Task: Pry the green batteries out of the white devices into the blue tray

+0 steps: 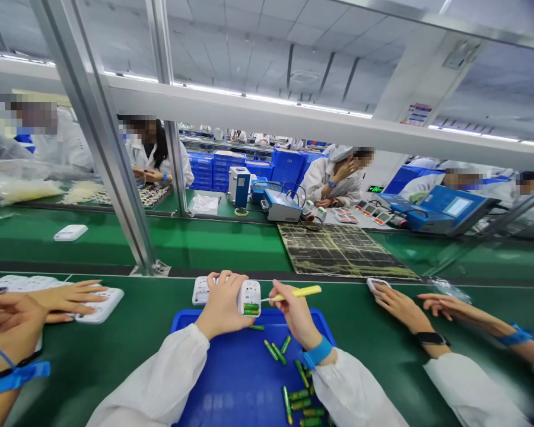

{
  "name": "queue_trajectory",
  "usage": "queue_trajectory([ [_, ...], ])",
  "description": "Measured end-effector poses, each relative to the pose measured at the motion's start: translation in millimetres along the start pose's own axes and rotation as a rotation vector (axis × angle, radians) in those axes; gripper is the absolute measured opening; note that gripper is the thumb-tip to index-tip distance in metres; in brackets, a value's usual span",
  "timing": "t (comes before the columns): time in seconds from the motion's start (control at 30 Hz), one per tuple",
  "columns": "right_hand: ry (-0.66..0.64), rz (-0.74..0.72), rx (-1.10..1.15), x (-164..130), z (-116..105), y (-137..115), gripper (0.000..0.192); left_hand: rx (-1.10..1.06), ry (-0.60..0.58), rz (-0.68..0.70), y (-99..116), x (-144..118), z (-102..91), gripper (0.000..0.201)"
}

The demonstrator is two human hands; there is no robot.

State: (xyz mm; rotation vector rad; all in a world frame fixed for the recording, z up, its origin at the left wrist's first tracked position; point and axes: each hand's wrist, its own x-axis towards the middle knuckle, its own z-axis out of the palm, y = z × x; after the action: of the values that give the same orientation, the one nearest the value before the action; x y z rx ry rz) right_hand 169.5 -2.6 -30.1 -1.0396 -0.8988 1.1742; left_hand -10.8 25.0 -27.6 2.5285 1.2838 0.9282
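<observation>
Just one view here, a camera on the person's head, looking forward and slightly down across the green desk (129,350). It sits close over the blue tray (235,379) at the bottom edge, with their own sleeves coming in from below. Further off it faces the metal frame (111,178), the ceiling and the rows of desks behind.

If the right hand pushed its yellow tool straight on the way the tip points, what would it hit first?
Most likely the white charger gripped by the left hand: the yellow tool in the right hand points left at it, the tip apparently almost touching.
</observation>
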Motion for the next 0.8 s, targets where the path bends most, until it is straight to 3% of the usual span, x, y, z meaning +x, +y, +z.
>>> queue_trajectory([
  [0.2, -0.119, -0.053, -0.181, -16, 17, 3, 0.036, 0.045, -0.007, 0.023, 3, -1, 2.5, 0.073],
  [0.5, -0.126, -0.122, -0.304, -24, 20, 11, 0.035, 0.079, -0.051, 0.068, 15, -2, -2.4, 0.059],
  [0.63, -0.094, -0.295, -0.650, -38, 24, 6, 0.036, 0.115, -0.082, 0.122, 23, -4, -4.5, 0.053],
  [0.8, -0.056, -0.490, -1.080, -54, 31, -7, 0.030, 0.138, -0.110, 0.190, 35, -7, -6.1, 0.032],
])
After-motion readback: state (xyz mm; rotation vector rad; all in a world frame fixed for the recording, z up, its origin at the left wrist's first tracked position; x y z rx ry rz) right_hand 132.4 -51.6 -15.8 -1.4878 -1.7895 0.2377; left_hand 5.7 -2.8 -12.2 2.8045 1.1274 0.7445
